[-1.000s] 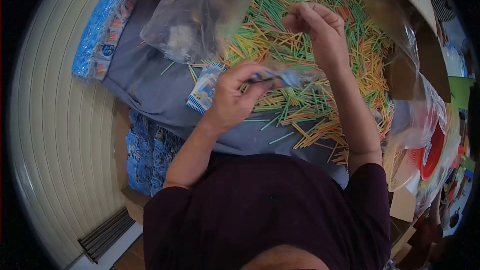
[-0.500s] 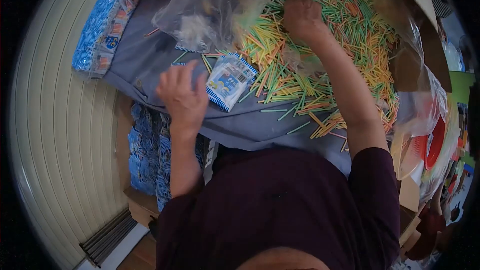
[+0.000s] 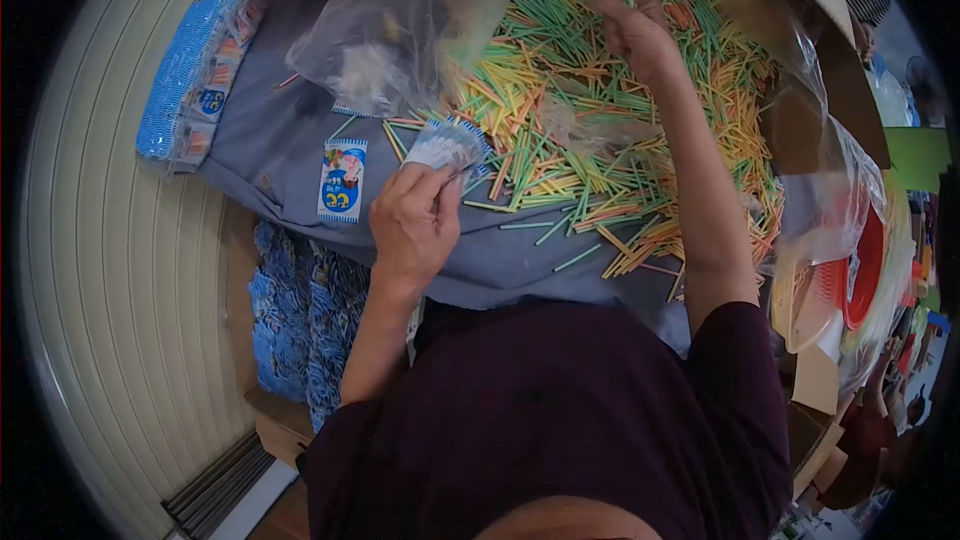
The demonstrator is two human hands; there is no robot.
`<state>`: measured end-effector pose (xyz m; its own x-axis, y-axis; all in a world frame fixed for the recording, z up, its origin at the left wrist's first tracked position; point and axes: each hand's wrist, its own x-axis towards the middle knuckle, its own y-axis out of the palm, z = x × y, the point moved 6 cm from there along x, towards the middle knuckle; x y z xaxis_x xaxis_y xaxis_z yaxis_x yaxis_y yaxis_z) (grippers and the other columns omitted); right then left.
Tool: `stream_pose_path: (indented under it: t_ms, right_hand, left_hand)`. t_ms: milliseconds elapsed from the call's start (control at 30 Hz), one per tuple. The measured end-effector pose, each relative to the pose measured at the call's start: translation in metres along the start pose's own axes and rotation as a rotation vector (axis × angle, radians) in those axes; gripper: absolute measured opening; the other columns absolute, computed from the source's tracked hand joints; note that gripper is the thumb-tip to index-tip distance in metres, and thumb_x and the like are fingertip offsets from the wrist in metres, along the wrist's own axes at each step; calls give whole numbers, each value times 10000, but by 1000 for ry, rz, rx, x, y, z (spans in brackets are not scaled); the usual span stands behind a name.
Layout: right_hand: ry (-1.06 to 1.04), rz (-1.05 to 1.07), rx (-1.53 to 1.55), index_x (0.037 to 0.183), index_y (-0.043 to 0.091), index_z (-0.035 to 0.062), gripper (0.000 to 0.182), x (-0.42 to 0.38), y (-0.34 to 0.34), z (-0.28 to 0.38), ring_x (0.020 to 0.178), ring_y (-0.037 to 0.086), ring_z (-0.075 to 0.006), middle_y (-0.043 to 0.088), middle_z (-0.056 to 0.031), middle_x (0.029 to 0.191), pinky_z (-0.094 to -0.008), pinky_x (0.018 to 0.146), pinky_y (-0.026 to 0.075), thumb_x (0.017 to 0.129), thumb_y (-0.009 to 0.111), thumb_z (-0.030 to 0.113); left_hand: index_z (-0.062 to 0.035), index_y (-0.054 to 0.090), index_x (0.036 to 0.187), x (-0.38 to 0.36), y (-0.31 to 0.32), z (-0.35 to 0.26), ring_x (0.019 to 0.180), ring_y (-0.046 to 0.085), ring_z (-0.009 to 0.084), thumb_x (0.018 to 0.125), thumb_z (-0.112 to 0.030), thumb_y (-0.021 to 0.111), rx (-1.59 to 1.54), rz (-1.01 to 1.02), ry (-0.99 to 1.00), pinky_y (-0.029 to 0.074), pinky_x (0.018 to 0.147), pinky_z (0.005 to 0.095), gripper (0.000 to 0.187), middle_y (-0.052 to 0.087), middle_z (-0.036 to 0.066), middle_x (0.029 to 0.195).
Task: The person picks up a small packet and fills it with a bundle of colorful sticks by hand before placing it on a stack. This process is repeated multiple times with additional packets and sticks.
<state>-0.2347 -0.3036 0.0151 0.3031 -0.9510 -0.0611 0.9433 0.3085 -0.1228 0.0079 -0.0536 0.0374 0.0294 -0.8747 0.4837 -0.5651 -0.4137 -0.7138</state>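
In the head view, the left hand (image 3: 413, 225) has its fingers and thumb drawn together on the near end of the blue-edged packets (image 3: 445, 145), low on the cloth beside the heap. The right hand (image 3: 640, 35) is over the far part of the coloured sticks (image 3: 570, 180), its fingers curled in a pinch around a few pale ones; how many, I cannot tell.

The step in hand looks like gathering sticks on one side while handling packets on the other. From here, a neat move calls for keeping the pinched sticks side by side, and for a light hold that frees one packet edge from the rest.

The packets under the left hand slant away and to the right, striped end farthest out. A single packet (image 3: 342, 180) lies flat to their left — printed face up, long axis running nearly straight away from the person. The pinched sticks point roughly away too, though their tips are blurred.
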Motion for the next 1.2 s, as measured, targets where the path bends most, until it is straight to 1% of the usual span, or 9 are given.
stream_pose_path:
  t_ms: [133,233,333,400,700,900,1000,1167,1200]
  right_hand:
    - [-103,224,516,999,627,40,159,-14,16,12,530,464,-99,525,1,633,-287,502,367,941,638,188]
    - [-48,-52,554,951,604,52,124,-23,12,18,494,359,-84,432,26,599,-297,472,319,965,607,175]
    - [-36,268,837,1001,606,84,104,-7,3,0,522,425,-105,527,2,648,-302,490,370,965,613,181]
    - [-78,827,1120,982,653,95,184,-13,9,15,621,507,-139,642,-46,791,-319,614,454,1002,546,243]
    - [5,39,617,1109,597,34,450,-34,17,17,629,527,-163,493,-7,636,-374,641,482,1041,403,435]
    - [-128,48,602,1108,590,24,549,-51,12,40,1120,609,-349,693,-119,903,-549,993,465,1037,316,494]
    - [-47,-100,613,1111,591,32,577,-65,27,57,1158,587,-362,697,-120,934,-579,1033,425,1032,284,514]
    - [-140,8,685,1113,605,56,604,-79,43,74,1177,580,-366,700,-118,982,-579,1021,424,1026,251,537]
    - [-295,211,689,1110,609,59,604,-76,51,82,1182,579,-369,698,-121,988,-575,1010,429,1026,251,538]
  left_hand:
    - [-19,693,886,1,2,30,732,588,277,810,-37,683,-281,213,-339,472,624,398,79,616,97,785]
    - [-18,698,870,10,-14,12,752,576,280,808,-35,687,5,-66,-33,469,650,385,65,609,99,774]
    - [-14,704,845,-1,9,8,773,576,279,806,-42,698,142,13,41,457,652,364,48,608,100,774]
    - [-11,707,838,1,7,3,777,579,287,807,-45,699,133,50,14,456,649,358,47,616,104,807]
    - [61,695,915,2,10,52,765,567,110,882,-51,656,-617,230,-487,433,659,249,123,636,60,840]
    - [67,693,880,-3,14,38,732,565,97,857,-27,686,-460,124,-375,430,633,239,98,641,54,818]
    - [62,693,862,-4,4,36,717,556,85,838,-1,705,-435,57,-382,427,627,228,68,640,42,810]
    - [61,688,874,31,4,17,727,548,69,844,16,708,-768,-21,-341,424,635,210,58,632,24,802]
    - [65,686,871,40,8,7,729,558,73,842,10,712,-811,1,-299,428,638,211,67,638,29,804]
